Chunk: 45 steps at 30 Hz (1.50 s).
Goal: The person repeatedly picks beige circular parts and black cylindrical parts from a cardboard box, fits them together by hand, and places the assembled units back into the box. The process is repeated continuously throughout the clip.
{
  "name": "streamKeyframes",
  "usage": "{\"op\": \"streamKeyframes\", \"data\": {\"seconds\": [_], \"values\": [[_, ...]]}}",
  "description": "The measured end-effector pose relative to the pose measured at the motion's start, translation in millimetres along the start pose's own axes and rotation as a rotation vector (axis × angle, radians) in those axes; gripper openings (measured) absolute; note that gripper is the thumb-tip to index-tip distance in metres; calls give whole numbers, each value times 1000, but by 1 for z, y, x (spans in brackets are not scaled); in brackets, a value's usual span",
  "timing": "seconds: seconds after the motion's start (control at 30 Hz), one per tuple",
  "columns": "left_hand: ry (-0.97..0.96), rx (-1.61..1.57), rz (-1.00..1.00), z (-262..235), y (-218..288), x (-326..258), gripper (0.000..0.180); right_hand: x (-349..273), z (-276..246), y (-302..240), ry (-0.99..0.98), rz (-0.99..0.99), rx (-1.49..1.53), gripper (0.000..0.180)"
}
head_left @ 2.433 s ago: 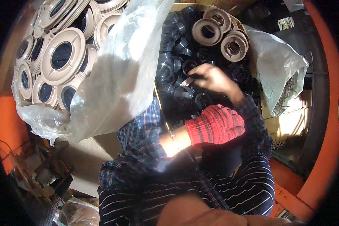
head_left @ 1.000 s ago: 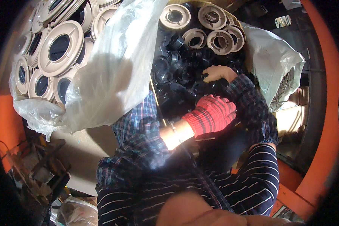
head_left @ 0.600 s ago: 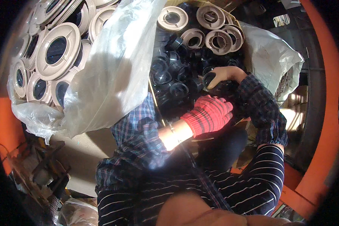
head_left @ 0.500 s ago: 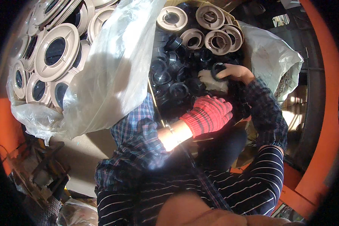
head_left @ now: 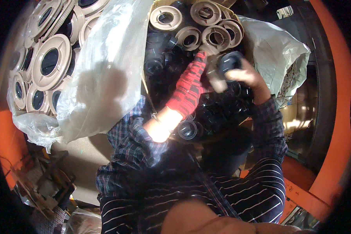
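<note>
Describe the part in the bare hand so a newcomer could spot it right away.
Start at the box of black ring parts at top centre, with beige rings stacked along its far edge. Just below those rings the bare right hand is raised beside the red-gloved left hand. It grips a black round cap-like part: the only black piece lifted clear of the pile, next to a beige cylinder.

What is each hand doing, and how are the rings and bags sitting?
left hand: in a red knit glove, fingers on a beige part
right hand: bare, gripping a black round part
beige rings: piled at the top
clear plastic bag: open, crumpled
</note>
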<state>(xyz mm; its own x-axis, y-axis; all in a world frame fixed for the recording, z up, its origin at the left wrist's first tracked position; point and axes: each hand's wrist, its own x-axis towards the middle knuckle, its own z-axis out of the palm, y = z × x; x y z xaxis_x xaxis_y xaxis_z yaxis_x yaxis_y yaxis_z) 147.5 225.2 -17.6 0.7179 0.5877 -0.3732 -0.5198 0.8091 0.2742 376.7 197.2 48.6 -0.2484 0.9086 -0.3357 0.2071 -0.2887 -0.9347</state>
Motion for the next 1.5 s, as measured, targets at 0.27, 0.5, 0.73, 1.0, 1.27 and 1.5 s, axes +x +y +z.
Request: {"op": "streamKeyframes", "data": {"seconds": [0.27,0.5,0.73,1.0,1.27,1.5], "values": [[431,1171,619,-7,26,6,82,-1,25,0,361,-2,-637,72],[466,1457,655,-14,29,6,63,-58,4,111,514,452,-1069,40],[160,719,734,-1,34,-44,40,-81,2,106,879,-49,-552,14],[-146,459,310,-12,-49,-133,32,-138,174,28,767,-562,-663,17],[-6,999,338,-21,-85,-232,45,-189,244,39,603,-348,-354,67],[-211,1718,919,-29,-93,-223,66,-154,266,72,619,84,871,36]]}}
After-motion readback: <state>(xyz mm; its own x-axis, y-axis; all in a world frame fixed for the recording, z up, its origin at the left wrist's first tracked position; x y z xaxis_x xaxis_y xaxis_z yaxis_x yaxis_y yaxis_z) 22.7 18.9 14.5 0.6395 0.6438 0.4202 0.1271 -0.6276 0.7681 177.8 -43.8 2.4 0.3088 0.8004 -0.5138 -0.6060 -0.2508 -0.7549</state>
